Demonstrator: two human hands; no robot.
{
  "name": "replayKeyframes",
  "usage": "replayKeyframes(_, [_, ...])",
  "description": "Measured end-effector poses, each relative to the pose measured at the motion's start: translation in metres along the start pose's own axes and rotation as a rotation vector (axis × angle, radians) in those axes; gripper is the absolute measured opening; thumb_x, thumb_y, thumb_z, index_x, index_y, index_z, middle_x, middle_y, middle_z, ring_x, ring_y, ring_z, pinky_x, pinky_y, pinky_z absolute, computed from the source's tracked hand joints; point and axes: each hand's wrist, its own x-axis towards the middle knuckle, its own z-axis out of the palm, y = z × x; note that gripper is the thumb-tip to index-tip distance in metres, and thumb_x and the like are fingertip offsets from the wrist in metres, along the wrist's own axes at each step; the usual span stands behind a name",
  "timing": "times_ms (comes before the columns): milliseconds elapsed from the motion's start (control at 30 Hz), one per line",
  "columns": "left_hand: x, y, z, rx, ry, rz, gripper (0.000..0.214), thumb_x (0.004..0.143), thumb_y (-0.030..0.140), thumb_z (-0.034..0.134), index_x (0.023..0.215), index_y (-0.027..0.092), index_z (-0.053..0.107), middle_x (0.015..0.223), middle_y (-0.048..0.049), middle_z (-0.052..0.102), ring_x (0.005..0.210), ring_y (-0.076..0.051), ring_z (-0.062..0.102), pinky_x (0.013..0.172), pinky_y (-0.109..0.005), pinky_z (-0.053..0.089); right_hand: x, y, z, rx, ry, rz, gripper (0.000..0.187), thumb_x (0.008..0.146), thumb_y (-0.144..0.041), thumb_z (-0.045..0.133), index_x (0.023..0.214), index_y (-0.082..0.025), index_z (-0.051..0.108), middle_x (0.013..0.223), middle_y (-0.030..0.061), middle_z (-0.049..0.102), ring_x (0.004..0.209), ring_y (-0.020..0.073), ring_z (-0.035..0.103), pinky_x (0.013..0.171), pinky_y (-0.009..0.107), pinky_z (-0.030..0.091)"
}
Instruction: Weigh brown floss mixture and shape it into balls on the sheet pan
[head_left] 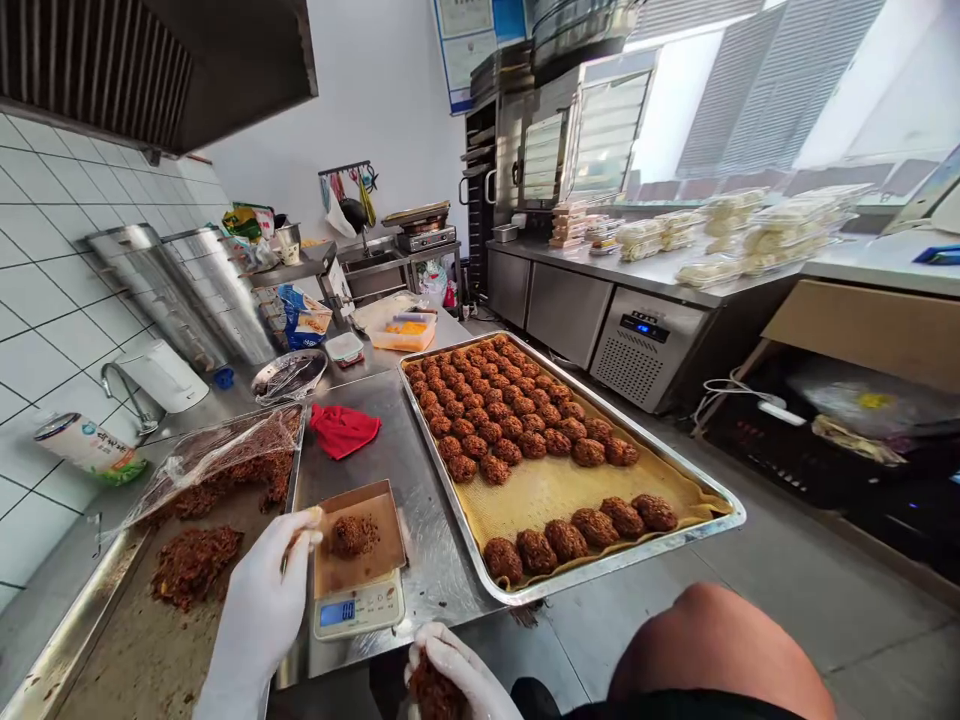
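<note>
Right hand (457, 680) cut off by the bottom edge of the frame, wrist unseen; gloved fingers (480, 672) curled tight around a dark brown lump (431, 692), only partly visible. Left forearm also cropped at the bottom edge. Contents under the crumpled plastic film (206, 455) at centre left hard to make out. Scale readout too small to read.

Left hand (259, 605), gloved in white, stretched up from the lower left, fingers narrowed to a pinch at the left edge of the brown weighing tray (375, 560), touching it. Small mound of brown mixture (352, 535) lay on that tray, atop the digital scale (360, 607) at lower centre. More loose mixture (193, 565) sat just left of the hand in a large metal pan (90, 620).

Stainless tabletop (420, 480) ran through the middle, carrying a baking tray (697, 480) right of the scale, lined in yellow and filled with rows of formed brown patties (510, 410). Red cloth (343, 428) lay above the scale. White tiled wall (45, 300) at left, steel counters and an oven rack at upper centre, bright windows at upper right.
</note>
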Motion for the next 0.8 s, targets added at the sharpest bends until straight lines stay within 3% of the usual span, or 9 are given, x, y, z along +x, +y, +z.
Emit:
replayKeyframes(67, [-0.028, 0.006, 0.003, -0.012, 0.072, -0.114, 0.027, 0.095, 0.04, 0.047, 0.108, 0.026, 0.066, 0.098, -0.0035, 0.074, 0.091, -0.022, 0.071, 0.083, -0.034, 0.056, 0.006, 0.002, -0.003, 0.097, -0.054, 0.02, 0.025, 0.078, -0.038, 0.072, 0.07, -0.016, 0.063, 0.063, 0.0002, 0.064, 0.054, 0.0099, 0.057, 0.054, 0.022, 0.04])
replayKeyframes(100, [-0.045, 0.011, 0.012, -0.015, 0.067, -0.107, 0.025, 0.094, 0.04, 0.049, 0.105, 0.025, 0.067, 0.095, -0.0035, 0.074, 0.086, -0.021, 0.071, 0.078, -0.032, 0.057, 0.008, 0.003, -0.005, 0.156, -0.073, 0.026, 0.022, 0.077, -0.037, 0.073, 0.074, -0.016, 0.065, 0.07, 0.0022, 0.069, 0.06, 0.0116, 0.061, 0.059, 0.023, 0.044])
replayKeyframes(167, [-0.079, 0.022, 0.042, -0.038, 0.002, 0.038, 0.023, 0.094, 0.039, 0.051, 0.099, 0.025, 0.069, 0.102, -0.0061, 0.074, 0.09, -0.02, 0.071, 0.08, -0.03, 0.058, 0.01, 0.004, -0.007, 0.256, -0.087, 0.021, 0.022, 0.078, -0.037, 0.074, 0.09, -0.018, 0.07, 0.094, 0.007, 0.075, 0.086, 0.0182, 0.069, 0.08, 0.031, 0.051])
replayKeyframes(233, [-0.106, 0.03, 0.074, -0.019, 0.002, 0.19, 0.032, 0.089, 0.043, 0.057, 0.113, 0.023, 0.068, 0.115, -0.01, 0.071, 0.094, -0.023, 0.072, 0.078, -0.031, 0.061, 0.011, 0.005, -0.008, 0.302, -0.083, 0.002, 0.035, 0.08, -0.039, 0.072, 0.11, -0.022, 0.069, 0.119, 0.0087, 0.072, 0.114, 0.0238, 0.063, 0.103, 0.04, 0.044])
replayKeyframes(333, [-0.126, 0.034, 0.098, 0.039, 0.022, 0.279, 0.044, 0.086, 0.04, 0.062, 0.125, 0.02, 0.062, 0.122, -0.0128, 0.069, 0.101, -0.026, 0.072, 0.079, -0.033, 0.063, 0.01, 0.006, -0.009, 0.296, -0.118, -0.005, 0.046, 0.086, -0.044, 0.063, 0.128, -0.026, 0.061, 0.136, 0.0078, 0.064, 0.132, 0.0251, 0.051, 0.115, 0.042, 0.033])
replayKeyframes(433, [-0.126, 0.034, 0.089, 0.097, -0.019, 0.291, 0.042, 0.087, 0.029, 0.062, 0.128, 0.022, 0.06, 0.127, -0.011, 0.067, 0.109, -0.026, 0.069, 0.084, -0.034, 0.063, 0.011, 0.005, -0.013, 0.183, -0.163, 0.038, 0.041, 0.092, -0.044, 0.054, 0.128, -0.025, 0.062, 0.136, 0.0082, 0.063, 0.131, 0.0254, 0.051, 0.113, 0.042, 0.034])
replayKeyframes(633, [-0.112, 0.023, 0.065, 0.067, -0.107, 0.346, 0.037, 0.088, 0.023, 0.061, 0.125, 0.023, 0.061, 0.12, -0.0086, 0.07, 0.108, -0.023, 0.069, 0.091, -0.037, 0.06, 0.012, -0.004, -0.025, -0.031, -0.253, 0.099, 0.037, 0.092, -0.028, 0.057, 0.128, -0.027, 0.059, 0.127, 0.0101, 0.065, 0.114, 0.0259, 0.061, 0.094, 0.042, 0.046])
replayKeyframes(800, [-0.108, 0.02, 0.062, 0.012, -0.176, 0.209, 0.029, 0.091, 0.023, 0.06, 0.12, 0.025, 0.062, 0.115, -0.005, 0.072, 0.102, -0.02, 0.07, 0.088, -0.032, 0.061, 0.01, -0.002, -0.024, -0.016, -0.282, 0.037, 0.031, 0.089, -0.028, 0.058, 0.12, -0.025, 0.062, 0.116, 0.0089, 0.067, 0.102, 0.0242, 0.063, 0.085, 0.038, 0.047])
